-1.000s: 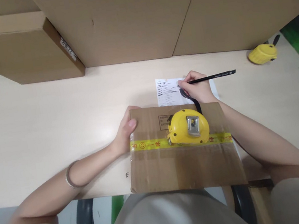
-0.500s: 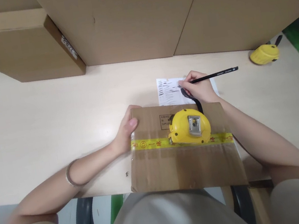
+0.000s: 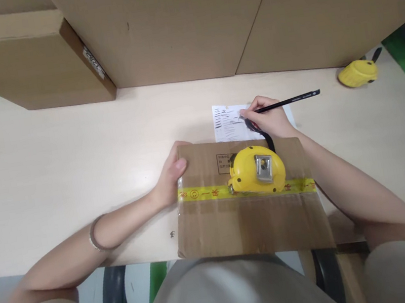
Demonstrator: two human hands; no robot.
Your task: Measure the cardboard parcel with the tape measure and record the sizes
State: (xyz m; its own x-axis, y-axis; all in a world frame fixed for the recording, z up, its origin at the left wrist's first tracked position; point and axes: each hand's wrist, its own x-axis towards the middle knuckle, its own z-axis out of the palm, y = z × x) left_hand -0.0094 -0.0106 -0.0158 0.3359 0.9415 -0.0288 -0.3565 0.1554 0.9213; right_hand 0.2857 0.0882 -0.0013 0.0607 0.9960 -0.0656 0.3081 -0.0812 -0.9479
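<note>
Paper sheet (image 3: pixel 227 123), marked but seemingly unfinished, lies on the table (image 3: pixel 83 150) beyond our taped carton (image 3: pixel 222 226), our right hand (image 3: pixel 268 118) pinching a black pen (image 3: pixel 296 99), our left hand (image 3: pixel 173 175) with fingers gripping the carton's edge.

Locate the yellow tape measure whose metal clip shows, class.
In the head view, the tape measure lies right of centre, on top of the small cardboard box, partly over its yellow printed strip.
</note>
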